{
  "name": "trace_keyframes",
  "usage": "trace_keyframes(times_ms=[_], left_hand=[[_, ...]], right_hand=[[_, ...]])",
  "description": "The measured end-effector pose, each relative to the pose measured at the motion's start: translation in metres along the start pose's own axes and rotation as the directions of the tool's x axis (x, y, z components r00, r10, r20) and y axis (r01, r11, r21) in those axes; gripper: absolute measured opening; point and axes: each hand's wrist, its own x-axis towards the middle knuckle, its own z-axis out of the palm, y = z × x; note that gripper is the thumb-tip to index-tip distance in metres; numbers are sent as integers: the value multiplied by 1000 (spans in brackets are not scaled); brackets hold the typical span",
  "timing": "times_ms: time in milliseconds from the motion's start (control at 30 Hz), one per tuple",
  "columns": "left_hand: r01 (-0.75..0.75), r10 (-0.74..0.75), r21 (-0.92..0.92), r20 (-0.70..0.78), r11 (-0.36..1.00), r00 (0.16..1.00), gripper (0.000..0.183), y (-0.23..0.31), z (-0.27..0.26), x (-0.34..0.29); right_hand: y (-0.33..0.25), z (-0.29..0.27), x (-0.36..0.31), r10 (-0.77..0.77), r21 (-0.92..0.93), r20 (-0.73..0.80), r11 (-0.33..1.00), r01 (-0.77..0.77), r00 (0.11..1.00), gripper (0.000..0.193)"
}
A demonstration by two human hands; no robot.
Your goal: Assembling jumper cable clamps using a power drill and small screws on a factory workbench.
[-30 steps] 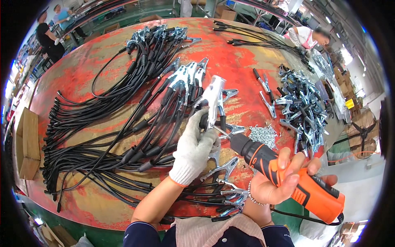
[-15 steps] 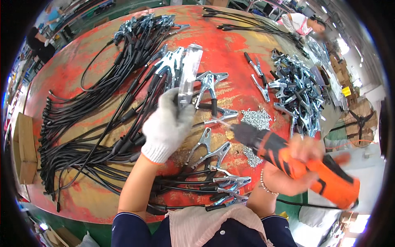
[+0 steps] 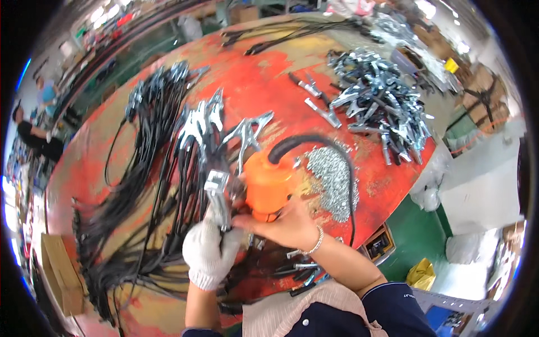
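Note:
My left hand [image 3: 208,253], in a white knit glove, is closed around a shiny silver metal clamp [image 3: 218,194] that stands up out of the fist. Bare and wearing a bead bracelet, my right hand [image 3: 286,224] grips an orange power screwdriver [image 3: 269,182]. The tool is seen nearly end-on, its black cord [image 3: 303,137] arching from the top. Its tip is hidden, so I cannot tell whether it touches the clamp. Beyond my hands lie clamps fitted to black cables [image 3: 196,129], with a loose-looking pair of clamp jaws [image 3: 250,132] beside them. Right of the screwdriver spreads a heap of small silver screws [image 3: 331,182].
A big pile of metal clamps [image 3: 382,101] covers the table's right side. Bundled black cables [image 3: 135,163] fill the left, near a cardboard box [image 3: 62,275]. More cables [image 3: 292,33] lie at the far edge. Two people stand at the far left; a fan [image 3: 485,101] is at right.
The view has turned rightward and tilted. The screwdriver has swung from the right, pointing left, to end-on beside the left hand. My hands have come together; the left still holds the metal piece.

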Motion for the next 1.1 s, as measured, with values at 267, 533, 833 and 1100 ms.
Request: trace_keyframes(times_ms=[267, 533, 833, 1100], left_hand=[[-33, 35, 12, -235, 999, 971, 46, 6, -3, 3], [369, -364, -22, -224, 929, 904, 59, -14, 23, 72], [-511, 444, 384, 254, 769, 859, 31, -11, 66, 27], [-362, 327, 694, 190, 622, 926, 24, -67, 87, 29]], right_hand=[[-5, -1, 16, 66, 348, 137, 931, -110, 988, 55], [-43, -41, 4, -90, 542, -348, 793, 278, 933, 50], [-81, -98, -65, -78, 500, -561, 761, 413, 824, 60], [-77, -101, -78, -65, 528, -540, 750, 397, 839, 56]])
